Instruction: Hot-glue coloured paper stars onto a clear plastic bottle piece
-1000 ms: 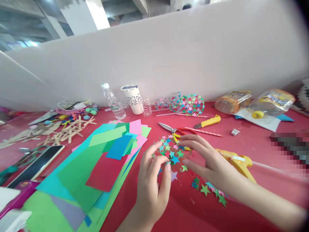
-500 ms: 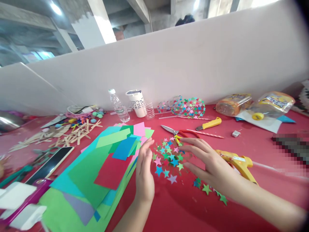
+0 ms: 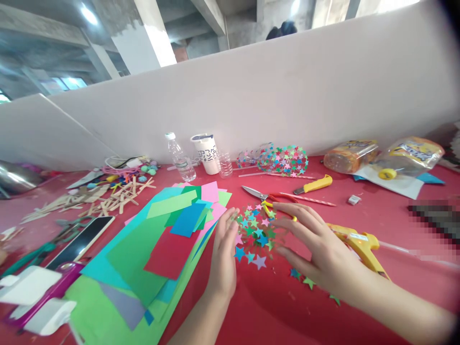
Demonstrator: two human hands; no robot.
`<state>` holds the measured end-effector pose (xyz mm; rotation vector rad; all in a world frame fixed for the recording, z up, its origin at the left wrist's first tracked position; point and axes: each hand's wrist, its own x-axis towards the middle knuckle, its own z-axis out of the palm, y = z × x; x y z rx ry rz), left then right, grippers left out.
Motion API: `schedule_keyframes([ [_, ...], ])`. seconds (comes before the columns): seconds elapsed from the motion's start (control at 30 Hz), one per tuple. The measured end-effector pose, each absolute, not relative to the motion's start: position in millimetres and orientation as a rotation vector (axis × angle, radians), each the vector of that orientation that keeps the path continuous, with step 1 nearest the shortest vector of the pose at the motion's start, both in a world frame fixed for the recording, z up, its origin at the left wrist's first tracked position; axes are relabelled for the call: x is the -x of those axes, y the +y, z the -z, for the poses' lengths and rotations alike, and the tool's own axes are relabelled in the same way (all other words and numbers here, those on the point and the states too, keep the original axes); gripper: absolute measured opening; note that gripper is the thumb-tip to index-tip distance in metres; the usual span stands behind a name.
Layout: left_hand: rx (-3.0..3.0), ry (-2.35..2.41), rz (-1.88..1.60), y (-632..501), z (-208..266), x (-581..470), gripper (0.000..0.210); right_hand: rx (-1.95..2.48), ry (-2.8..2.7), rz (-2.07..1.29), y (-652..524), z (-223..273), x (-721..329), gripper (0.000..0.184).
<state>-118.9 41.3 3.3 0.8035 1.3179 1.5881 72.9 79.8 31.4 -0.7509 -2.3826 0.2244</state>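
Note:
Small paper stars [image 3: 258,233] in several colours lie scattered between my two hands on the red table [image 3: 251,311]. My left hand [image 3: 225,254] stands on edge along the left side of the stars, fingers stretched out and holding nothing. On the other side, my right hand [image 3: 314,239] hovers with its fingers spread, tips at the pile's right edge, also holding nothing. A few more stars [image 3: 309,282] lie under and below the right hand. Just beyond the pile are red-handled scissors [image 3: 255,192] and a yellow-handled tool [image 3: 267,207], partly covered by the right fingers.
Coloured paper sheets [image 3: 136,258] spread to the left, near a phone [image 3: 81,242] and wooden sticks [image 3: 120,199]. Behind stand a water bottle [image 3: 181,160], a white cup [image 3: 206,155] and a star-covered bottle [image 3: 283,160]. A yellow cutter [image 3: 314,184] and glue gun [image 3: 362,244] lie right.
My left hand has shifted right, closer to the stars, and covers some at the pile's left edge. My right hand has barely moved. The whole view has shifted slightly.

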Motion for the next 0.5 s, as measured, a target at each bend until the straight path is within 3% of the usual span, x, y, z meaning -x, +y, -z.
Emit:
schedule_keyframes([
  [0.17, -0.820, 1.257, -1.550, 39.6, -2.6, 115.3, 0.037, 0.365, -2.582, 0.145, 60.4, -37.8, -65.6, 0.027],
  [0.5, -0.797, 1.280, -1.545, 35.3, 1.1, 113.1, 0.041, 0.613, -2.595, -0.013, 63.5, -35.9, -58.4, 0.040],
])
